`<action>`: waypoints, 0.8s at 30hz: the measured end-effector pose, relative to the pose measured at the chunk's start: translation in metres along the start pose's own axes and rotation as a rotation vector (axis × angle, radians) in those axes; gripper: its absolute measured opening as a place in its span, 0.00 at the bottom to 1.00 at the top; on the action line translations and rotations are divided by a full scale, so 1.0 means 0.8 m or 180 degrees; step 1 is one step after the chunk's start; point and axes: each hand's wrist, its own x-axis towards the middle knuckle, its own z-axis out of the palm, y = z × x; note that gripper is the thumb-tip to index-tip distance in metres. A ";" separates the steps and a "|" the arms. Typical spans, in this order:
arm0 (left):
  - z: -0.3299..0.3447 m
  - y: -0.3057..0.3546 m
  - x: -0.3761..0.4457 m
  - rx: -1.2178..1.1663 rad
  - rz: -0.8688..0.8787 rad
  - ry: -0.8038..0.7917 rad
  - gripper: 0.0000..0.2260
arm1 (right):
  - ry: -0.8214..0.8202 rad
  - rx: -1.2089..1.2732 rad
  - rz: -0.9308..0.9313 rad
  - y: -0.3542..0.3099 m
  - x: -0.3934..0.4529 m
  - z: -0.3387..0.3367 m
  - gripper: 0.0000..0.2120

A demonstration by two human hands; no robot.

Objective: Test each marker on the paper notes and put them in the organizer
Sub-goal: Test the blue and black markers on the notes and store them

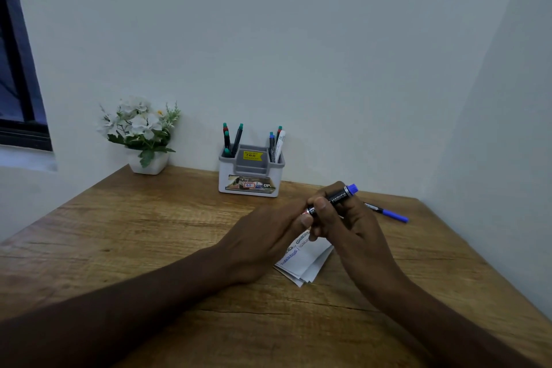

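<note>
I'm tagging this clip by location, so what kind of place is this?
Probably a small desk in a home or office corner: a wooden table against plain walls, a desk organizer holding pens, a potted flower plant, and paper notes under the hands.

A white pot of artificial white flowers (140, 131) is sitting at the back left corner of the wooden table (119, 236), well to the left of and beyond the fingers, against the pale wall (298, 39). A dark window frame (18, 84) is showing at the far left edge, above a white sill, further from the fingers than the flower pot.
</note>
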 end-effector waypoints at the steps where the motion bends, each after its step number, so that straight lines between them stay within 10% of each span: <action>1: 0.000 -0.003 -0.001 0.0026 0.0040 0.0038 0.22 | -0.0020 0.0014 -0.0040 -0.001 0.000 -0.001 0.18; 9: -0.015 -0.069 0.000 0.0627 0.0156 -0.0581 0.20 | 0.0516 0.1222 0.0290 -0.011 0.021 -0.042 0.14; 24: -0.007 -0.115 0.006 0.0565 0.0185 -0.0407 0.15 | -0.0928 0.0377 0.1045 0.017 0.003 -0.011 0.11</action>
